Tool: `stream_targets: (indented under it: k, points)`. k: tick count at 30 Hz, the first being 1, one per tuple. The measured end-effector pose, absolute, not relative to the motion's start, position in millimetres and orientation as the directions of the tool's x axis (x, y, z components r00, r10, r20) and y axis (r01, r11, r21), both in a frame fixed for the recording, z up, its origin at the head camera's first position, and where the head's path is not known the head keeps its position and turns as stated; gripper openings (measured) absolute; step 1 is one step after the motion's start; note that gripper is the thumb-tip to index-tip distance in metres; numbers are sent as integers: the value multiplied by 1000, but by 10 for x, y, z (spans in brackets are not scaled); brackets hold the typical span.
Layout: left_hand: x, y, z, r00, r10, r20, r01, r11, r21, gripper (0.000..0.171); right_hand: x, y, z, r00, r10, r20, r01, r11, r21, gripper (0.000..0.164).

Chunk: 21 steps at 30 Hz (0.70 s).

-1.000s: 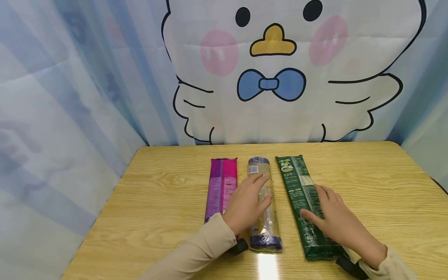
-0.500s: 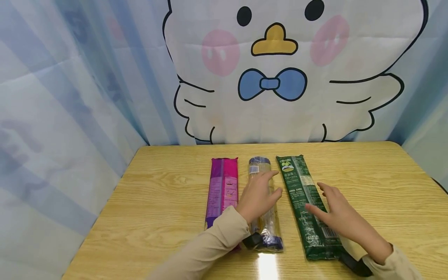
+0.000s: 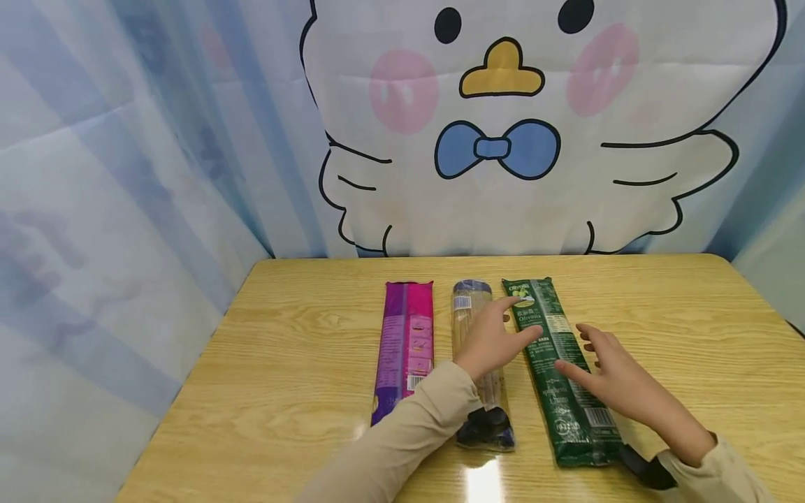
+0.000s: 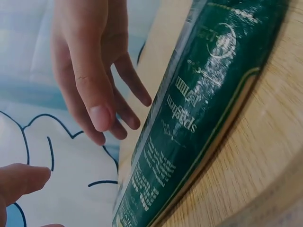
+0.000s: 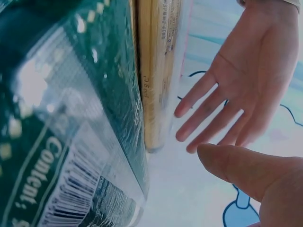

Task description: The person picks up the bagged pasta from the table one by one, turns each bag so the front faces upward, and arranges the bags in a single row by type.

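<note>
A green spaghetti packet lies lengthwise on the table, its printed back and barcode facing up. My right hand is over its right edge, fingers spread and holding nothing. Reaching across from the left, my left hand hovers between the clear pasta pack and the green packet, fingertips over the packet's upper left edge. It too has spread fingers and grips nothing. In the left wrist view, the right hand hangs beside the packet. The left hand's open palm shows in the right wrist view.
A purple and pink packet lies left of the clear pack, its lower part hidden by my left sleeve. The wooden table ends at a curtain with a cartoon print. A black wrist strap overlaps the clear pack's lower end.
My left hand has moved right, from over the clear pasta pack toward the green packet. My right hand has shifted slightly rightward, its fingers lifting off the packet. The packets stay in place.
</note>
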<state>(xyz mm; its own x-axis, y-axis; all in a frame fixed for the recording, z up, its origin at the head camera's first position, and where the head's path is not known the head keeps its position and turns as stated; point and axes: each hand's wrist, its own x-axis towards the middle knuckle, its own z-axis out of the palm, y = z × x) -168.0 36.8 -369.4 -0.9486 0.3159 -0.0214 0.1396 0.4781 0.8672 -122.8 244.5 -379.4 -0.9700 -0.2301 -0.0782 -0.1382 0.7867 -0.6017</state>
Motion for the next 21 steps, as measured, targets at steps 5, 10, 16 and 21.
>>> stream_targets:
  k: [5, 10, 16, 21]
  points:
    - [-1714, 462, -3740, -959, 278, -47, 89, 458, 885, 61, -1241, 2473, -3807, -971, -228, -78, -138, 793, -593, 88]
    - [-1748, 521, -3769, -967, 240, -89, 30, 453, 891, 63, -1250, 2497, -3807, -971, -225, -86, -130, 790, -599, 88]
    - [-1762, 562, -3793, -970, 202, -137, -37, 431, 902, 64, -1259, 2532, -3817, -975, -213, -67, -138, 811, -569, 88]
    - [-1776, 614, -3834, -971, 186, -153, -57, 441, 896, 66, -1274, 2571, -3857, -974, -216, -73, -137, 808, -572, 89]
